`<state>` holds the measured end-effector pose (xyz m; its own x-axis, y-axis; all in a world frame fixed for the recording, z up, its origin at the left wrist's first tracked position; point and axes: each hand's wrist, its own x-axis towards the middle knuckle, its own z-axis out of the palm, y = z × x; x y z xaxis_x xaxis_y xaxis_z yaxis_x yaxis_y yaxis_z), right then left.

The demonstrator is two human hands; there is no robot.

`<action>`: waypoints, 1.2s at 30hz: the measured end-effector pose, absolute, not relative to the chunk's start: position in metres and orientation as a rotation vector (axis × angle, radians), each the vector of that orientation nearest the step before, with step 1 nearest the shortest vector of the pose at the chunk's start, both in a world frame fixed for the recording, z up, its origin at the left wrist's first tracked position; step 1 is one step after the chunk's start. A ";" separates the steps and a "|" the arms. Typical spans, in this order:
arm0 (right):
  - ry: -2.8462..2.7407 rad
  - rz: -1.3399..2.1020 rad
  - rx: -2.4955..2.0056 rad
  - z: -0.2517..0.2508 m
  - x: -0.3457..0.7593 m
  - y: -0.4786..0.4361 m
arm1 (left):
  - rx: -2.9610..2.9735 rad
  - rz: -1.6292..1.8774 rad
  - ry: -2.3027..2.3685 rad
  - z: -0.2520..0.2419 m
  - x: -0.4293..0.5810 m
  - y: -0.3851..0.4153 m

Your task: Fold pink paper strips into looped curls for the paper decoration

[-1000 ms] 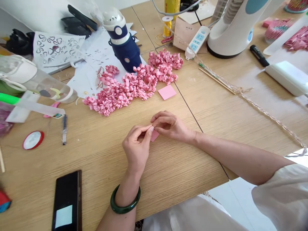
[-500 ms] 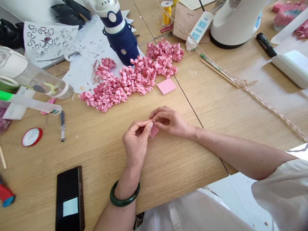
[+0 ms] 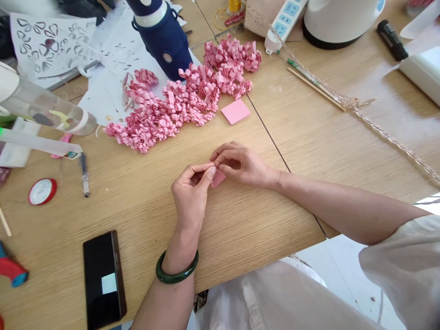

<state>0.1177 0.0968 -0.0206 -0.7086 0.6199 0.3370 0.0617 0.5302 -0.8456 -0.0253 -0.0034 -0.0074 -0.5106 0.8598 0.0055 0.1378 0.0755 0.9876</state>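
One pink paper (image 3: pixel 218 178) (partly hidden) is pinched by the left hand (image 3: pixel 189 195) and the right hand (image 3: pixel 246 167), near a pink sheet (image 3: pixel 235 111).

You've got one small pink paper piece (image 3: pixel 218 178), plain, straight-edged, matte. Top end sits at your fingertips, between left hand (image 3: pixel 190 195) and right hand (image 3: pixel 245 167); the visible part slants down toward you, over the tabletop (image 3: pixel 247 224). Rest is hidden by your fingers. Can't tell if it's folded or touching the wood.
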 end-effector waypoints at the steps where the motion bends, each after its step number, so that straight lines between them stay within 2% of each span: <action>1: -2.144 1.145 -0.547 -0.021 0.118 0.097 | 0.997 1.482 1.734 -0.007 -0.025 -0.003; 18: -2.152 1.172 -0.618 -0.018 0.117 0.096 | 1.048 1.469 1.705 -0.006 -0.026 -0.004; 30: -2.128 1.178 -0.600 -0.018 0.117 0.096 | 1.489 1.434 1.785 -0.006 -0.031 -0.006; 36: -2.134 1.182 -0.576 -0.018 0.117 0.097 | 1.530 1.417 1.817 -0.004 -0.031 -0.006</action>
<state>0.1174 0.0973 -0.0185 -0.7099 0.6326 0.3097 0.0732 0.5036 -0.8608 -0.0312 -0.0062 -0.0035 -0.3399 0.8893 0.3058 0.5135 -0.0969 0.8526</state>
